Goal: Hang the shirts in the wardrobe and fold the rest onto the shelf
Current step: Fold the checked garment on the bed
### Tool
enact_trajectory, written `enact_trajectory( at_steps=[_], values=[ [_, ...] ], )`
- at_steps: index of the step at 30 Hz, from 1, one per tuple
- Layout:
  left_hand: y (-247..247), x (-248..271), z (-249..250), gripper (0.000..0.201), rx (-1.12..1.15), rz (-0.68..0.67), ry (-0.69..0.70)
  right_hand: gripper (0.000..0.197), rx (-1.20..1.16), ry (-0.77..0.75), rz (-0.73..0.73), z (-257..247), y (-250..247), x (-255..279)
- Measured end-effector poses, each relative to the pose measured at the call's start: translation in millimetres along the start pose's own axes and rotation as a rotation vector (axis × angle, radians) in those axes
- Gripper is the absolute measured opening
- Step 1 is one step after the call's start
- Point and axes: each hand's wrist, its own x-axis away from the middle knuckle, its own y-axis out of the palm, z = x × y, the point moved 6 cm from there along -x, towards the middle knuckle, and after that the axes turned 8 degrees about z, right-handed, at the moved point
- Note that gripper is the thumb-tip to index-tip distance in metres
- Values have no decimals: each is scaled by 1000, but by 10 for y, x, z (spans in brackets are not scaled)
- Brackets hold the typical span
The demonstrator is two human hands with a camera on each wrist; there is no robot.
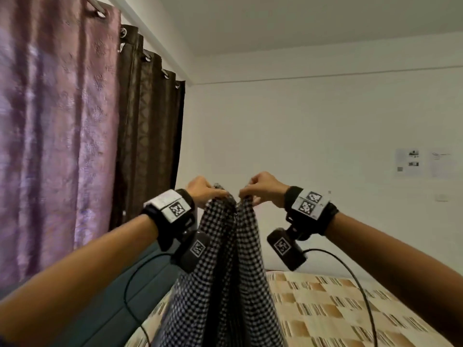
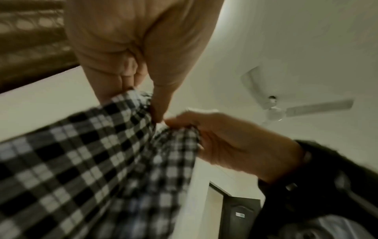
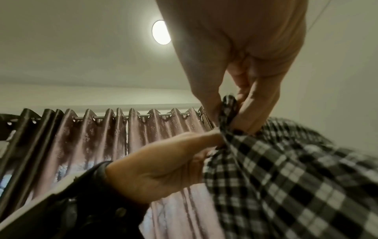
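A black-and-white checked shirt [image 1: 225, 271] hangs in the air above the bed, held up by its top edge. My left hand [image 1: 204, 190] pinches the cloth on the left side and my right hand [image 1: 260, 187] pinches it on the right, the two hands close together. In the left wrist view the left hand [image 2: 131, 67] grips the checked shirt [image 2: 85, 161] with the right hand [image 2: 220, 139] just beyond it. In the right wrist view the right hand [image 3: 241, 80] pinches a fold of the shirt [image 3: 286, 177] while the left hand [image 3: 163, 165] holds it alongside.
A bed [image 1: 338, 309] with a brown patterned cover lies below, with a dark teal headboard [image 1: 105, 296] at the left. Mauve and brown curtains [image 1: 75, 121] hang at the left. A ceiling fan [image 2: 276, 111] and a dark door [image 2: 235, 215] show overhead.
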Motion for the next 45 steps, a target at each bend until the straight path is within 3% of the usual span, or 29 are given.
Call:
enact_trajectory(
  at_steps=[4,8,10,13,15,22,27,30,33,36,42,45],
  values=[
    [299,23,190,43,203,-27,-7,19,-254,44,23,-113,121,-23],
    [358,64,225,44,376,-31,-70,8,-293,68,-89,-140,94,-15],
    [381,72,197,36,343,-24,-16,17,-230,5,-131,-108,50,-44],
    [399,80,176,15,358,-40,23,39,147,-283,-74,-78,-60,-108],
    [422,110,223,15,391,-99,72,53,343,-399,-134,-3,-18,-126],
    [396,159,93,21,541,-81,152,67,149,-206,-364,195,179,-159],
    [469,262,-224,19,642,2,45,35,212,-50,-613,306,361,-173],
    [445,265,-335,23,530,95,80,23,337,-166,-496,187,450,-259],
    [379,287,-373,31,237,214,180,36,630,-343,-317,19,534,-329],
    [409,409,-467,40,56,276,261,42,756,-429,-188,-120,571,-375],
    [579,683,-829,52,126,197,246,38,533,-323,-153,-183,508,-455],
    [651,777,-1057,66,126,97,144,34,491,-340,-105,-228,422,-499]
  ],
)
